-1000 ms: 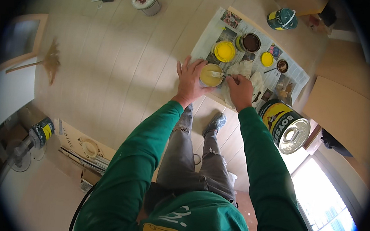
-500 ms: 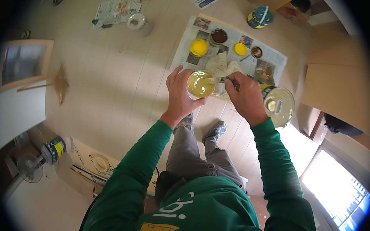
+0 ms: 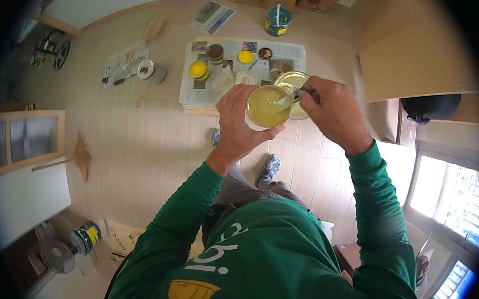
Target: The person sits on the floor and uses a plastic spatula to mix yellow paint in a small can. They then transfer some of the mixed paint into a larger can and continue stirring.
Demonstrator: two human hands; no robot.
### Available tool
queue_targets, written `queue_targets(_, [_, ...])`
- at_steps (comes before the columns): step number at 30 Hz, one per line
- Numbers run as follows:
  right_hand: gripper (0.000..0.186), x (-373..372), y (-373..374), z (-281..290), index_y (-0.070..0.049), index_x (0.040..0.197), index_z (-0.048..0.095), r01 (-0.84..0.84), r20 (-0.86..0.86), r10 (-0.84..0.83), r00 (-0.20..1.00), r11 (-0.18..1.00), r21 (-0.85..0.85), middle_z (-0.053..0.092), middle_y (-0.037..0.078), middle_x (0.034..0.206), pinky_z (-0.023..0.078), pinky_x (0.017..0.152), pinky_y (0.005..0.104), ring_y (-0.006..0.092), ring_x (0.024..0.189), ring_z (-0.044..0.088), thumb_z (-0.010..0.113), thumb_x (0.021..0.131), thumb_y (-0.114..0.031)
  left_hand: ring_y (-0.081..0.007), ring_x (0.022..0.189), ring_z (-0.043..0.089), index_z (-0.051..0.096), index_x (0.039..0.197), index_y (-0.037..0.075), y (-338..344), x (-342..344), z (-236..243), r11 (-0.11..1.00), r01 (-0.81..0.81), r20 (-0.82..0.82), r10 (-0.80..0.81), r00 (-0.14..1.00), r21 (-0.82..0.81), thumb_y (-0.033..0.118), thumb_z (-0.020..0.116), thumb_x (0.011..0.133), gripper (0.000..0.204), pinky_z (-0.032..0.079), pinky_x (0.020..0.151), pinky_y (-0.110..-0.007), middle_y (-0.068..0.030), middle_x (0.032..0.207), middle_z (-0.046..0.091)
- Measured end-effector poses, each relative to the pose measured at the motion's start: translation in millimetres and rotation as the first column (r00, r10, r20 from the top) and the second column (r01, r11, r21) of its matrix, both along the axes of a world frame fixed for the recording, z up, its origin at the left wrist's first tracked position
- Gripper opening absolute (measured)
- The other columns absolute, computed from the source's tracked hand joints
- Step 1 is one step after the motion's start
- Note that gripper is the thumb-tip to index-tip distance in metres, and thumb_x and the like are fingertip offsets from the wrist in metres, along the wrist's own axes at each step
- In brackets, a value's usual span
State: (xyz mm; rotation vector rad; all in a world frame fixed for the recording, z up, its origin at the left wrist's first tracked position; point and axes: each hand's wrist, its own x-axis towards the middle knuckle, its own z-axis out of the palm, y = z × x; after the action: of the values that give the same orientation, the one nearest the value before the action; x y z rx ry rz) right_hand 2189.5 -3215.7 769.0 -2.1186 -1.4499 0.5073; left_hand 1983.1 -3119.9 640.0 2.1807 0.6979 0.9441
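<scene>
My left hand [image 3: 237, 116] is wrapped around the side of a round tub [image 3: 248, 110] of glossy yellowish paint [image 3: 266, 108], tilted a little toward me. From the right, my right hand [image 3: 335, 109] grips the handle of a small paintbrush [image 3: 285, 101]. Its pale tip rests in the paint near the tub's right inner wall. Just behind the right hand, partly covered by the tub and fingers, stands a large metal tin [image 3: 293, 78] with a shiny lid.
Newspaper [image 3: 293, 53] on the floor ahead bears a dark-brown paint can [image 3: 215, 52], a yellow-topped can [image 3: 199, 70], a yellow lid [image 3: 245, 57] and crumpled rags [image 3: 222, 82]. A green bucket [image 3: 277, 22] stands beyond. Left is a whitish tub [image 3: 150, 71]; cardboard [image 3: 424, 58] rises at right.
My head view has shifted, so the floor things appear further left. Both hands and the tub now sit in front of the large tin. The brush has moved within the paint, still gripped.
</scene>
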Motion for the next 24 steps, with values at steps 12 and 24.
queue_targets(12, [0.022, 35.0, -88.6, 18.4, 0.0, 0.089, 0.07, 0.054, 0.06, -0.067, 0.996, 0.979, 0.198, 0.072, 0.027, 0.088, 0.056, 0.081, 0.0568, 0.0493, 0.085, 0.07, 0.066, 0.098, -0.019, -0.0392, 0.138, 0.054, 0.06, 0.147, 0.007, -76.9, 63.1, 34.2, 0.987, 0.159, 0.021, -0.16, 0.987, 0.038, 0.042, 0.105, 0.064, 0.1, 0.039, 0.118, -0.055, -0.0159, 0.141, 0.063])
queue_targets(24, [0.019, 67.9, -138.3, 62.5, 0.002, 0.098, 0.067, 0.15, 0.19, -0.166, 0.968, 0.984, 0.098, 0.069, 0.024, 0.091, 0.054, 0.083, 0.0542, 0.0467, 0.09, 0.068, 0.068, 0.1, -0.017, -0.0415, 0.136, 0.056, 0.06, 0.145, 0.006, -104.5, 93.4, 64.3, 0.972, 0.231, 0.016, -0.232, 0.972, 0.048, 0.04, 0.104, 0.066, 0.097, 0.04, 0.117, -0.056, -0.0172, 0.139, 0.064])
